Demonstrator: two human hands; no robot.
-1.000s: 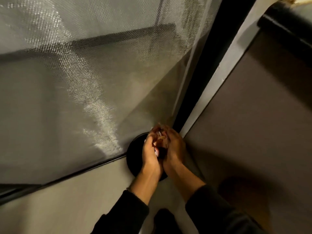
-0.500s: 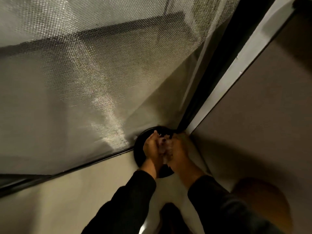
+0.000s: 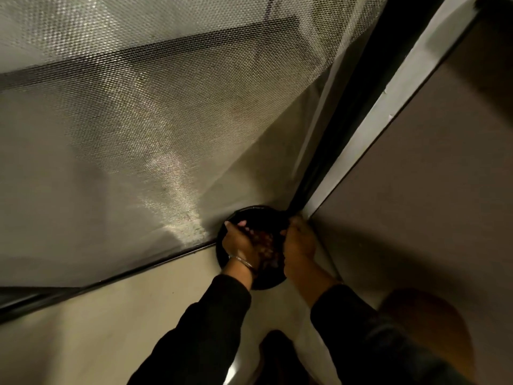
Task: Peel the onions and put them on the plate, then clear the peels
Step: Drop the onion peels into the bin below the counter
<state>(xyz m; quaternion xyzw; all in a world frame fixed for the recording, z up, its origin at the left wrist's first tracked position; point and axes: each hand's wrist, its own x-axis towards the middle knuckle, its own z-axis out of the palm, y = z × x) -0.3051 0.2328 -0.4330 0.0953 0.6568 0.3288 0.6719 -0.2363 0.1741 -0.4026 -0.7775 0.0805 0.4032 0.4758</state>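
I see both hands over the round black bin (image 3: 251,211): left hand (image 3: 240,243) and right hand (image 3: 299,240) curl around reddish peels (image 3: 265,243) between the fingers; their long axis I cannot tell.

overall: v. dim, warm yellow-brown cast, noisy in dark areas
light source: can't tell exactly; brightest patch sits on the mesh screen (image 3: 177,179), a pale streak running down toward the floor
glare: soft sheen on mesh top left, weave pattern shows there, fades to flat grey lower down
shadows: my sleeves (image 3: 211,329) go nearly solid black, no fabric detail; dark frame (image 3: 361,87) also crushed to black
black bin (image 3: 251,215): inside unreadable, just rim catches light
my left hand (image 3: 240,243) & right hand (image 3: 299,245): lit dull orange, fingers smeared, blur between them
edges: wide-angle bend, straight lines splay outward
bottom right: orange-brown blob, out of focus
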